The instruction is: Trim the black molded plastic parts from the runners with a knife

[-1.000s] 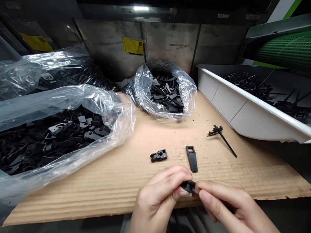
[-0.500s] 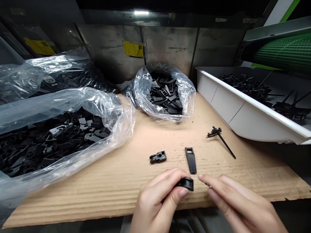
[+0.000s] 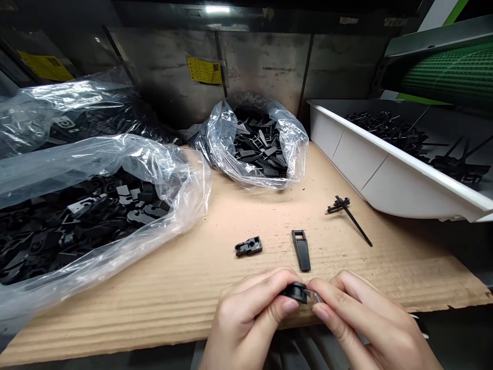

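My left hand (image 3: 254,313) pinches a small black plastic part (image 3: 296,292) between thumb and forefinger, near the cardboard's front edge. Against that part's right end, my right hand (image 3: 358,313) holds a small, thin, shiny, translucent-looking piece (image 3: 314,296). Most of this piece is hidden by the fingertips, so its kind cannot be made out. Just beyond the hands lies a black tapered lever-like part (image 3: 302,252) with a square opening. A black clip-like block (image 3: 248,246) lies to its left. Farther right rests a black cross-headed piece with a long stem (image 3: 348,216).
An open plastic bag (image 3: 192,200) of black parts lies on the left, another bag (image 3: 300,154) stands at the back middle. A white bin (image 3: 346,159) of stemmed black pieces is on the right, below a green roller (image 3: 450,72). Cardboard (image 3: 154,308) covers the surface.
My right hand has moved left, bringing its small piece up to the end of the black part. My left hand keeps its hold, and the view has shifted slightly.
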Demonstrator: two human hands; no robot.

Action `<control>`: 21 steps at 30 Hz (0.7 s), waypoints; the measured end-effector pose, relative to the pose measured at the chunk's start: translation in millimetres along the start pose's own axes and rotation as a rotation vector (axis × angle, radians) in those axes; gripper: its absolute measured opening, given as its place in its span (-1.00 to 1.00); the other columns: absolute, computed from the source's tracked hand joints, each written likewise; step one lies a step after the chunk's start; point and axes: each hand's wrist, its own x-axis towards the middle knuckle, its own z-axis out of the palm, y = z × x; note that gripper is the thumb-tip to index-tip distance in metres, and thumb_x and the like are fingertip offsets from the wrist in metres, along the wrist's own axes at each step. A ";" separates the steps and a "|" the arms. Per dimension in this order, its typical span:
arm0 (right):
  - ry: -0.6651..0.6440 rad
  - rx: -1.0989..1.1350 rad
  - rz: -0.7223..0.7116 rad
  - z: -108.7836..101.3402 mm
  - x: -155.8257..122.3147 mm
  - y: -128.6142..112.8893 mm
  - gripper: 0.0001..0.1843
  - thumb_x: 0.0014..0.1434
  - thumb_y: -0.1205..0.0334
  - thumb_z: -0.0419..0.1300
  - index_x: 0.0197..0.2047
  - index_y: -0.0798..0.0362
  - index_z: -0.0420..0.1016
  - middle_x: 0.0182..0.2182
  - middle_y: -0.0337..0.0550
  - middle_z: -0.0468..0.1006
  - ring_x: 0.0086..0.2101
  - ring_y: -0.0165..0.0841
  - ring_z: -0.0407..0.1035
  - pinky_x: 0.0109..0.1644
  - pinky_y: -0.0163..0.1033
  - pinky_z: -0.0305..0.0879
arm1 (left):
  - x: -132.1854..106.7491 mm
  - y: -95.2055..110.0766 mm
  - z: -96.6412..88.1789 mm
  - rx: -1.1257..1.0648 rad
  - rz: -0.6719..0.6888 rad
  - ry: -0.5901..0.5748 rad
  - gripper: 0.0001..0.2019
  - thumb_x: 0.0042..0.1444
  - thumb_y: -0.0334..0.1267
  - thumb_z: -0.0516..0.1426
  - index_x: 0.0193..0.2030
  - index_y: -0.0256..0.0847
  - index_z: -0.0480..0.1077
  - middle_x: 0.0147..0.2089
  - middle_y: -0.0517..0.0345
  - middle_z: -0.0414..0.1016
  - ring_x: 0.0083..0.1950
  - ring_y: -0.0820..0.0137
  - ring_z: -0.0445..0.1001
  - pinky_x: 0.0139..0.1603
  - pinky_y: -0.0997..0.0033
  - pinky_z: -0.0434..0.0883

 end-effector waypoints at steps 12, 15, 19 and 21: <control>0.218 -0.119 -0.095 10.4 -3.1 7.0 -0.70 0.10 0.46 0.12 -0.06 0.13 0.38 -0.45 -0.08 0.38 -0.42 -0.34 0.30 -0.42 -0.26 0.25 | -3.7 1.5 -6.5 -0.092 -0.213 -0.162 -0.81 0.17 -0.21 0.06 -0.38 -0.20 0.44 -0.44 0.22 0.45 -0.39 0.41 0.44 -0.36 0.56 0.36; 0.186 -0.093 -0.089 3.8 -1.2 9.6 -0.69 0.10 0.46 0.11 -0.05 0.14 0.37 -0.37 -0.05 0.38 -0.34 -0.34 0.33 -0.33 -0.29 0.30 | -1.8 0.6 -6.4 -0.059 -0.100 -0.129 -0.89 0.16 -0.29 0.09 -0.30 -0.15 0.46 -0.35 0.23 0.51 -0.30 0.42 0.48 -0.27 0.60 0.38; 0.108 0.120 0.056 -6.2 -2.0 3.0 -0.77 0.16 0.40 0.05 -0.13 -0.03 0.39 -0.45 -0.26 0.40 -0.51 -0.50 0.35 -0.44 -0.47 0.28 | -2.4 -4.3 -6.0 0.023 0.102 -0.059 -0.77 0.11 -0.49 0.12 -0.17 -0.10 0.45 -0.12 0.24 0.51 -0.10 0.45 0.47 -0.07 0.67 0.35; 0.079 0.239 0.150 -7.8 -2.9 -1.4 -0.81 0.19 0.37 0.02 -0.23 -0.10 0.38 -0.57 -0.39 0.37 -0.63 -0.56 0.28 -0.52 -0.50 0.22 | -5.8 -7.2 -5.7 0.124 0.163 -0.036 -0.73 0.09 -0.56 0.10 -0.14 -0.14 0.44 -0.03 0.20 0.47 -0.03 0.45 0.44 0.00 0.67 0.31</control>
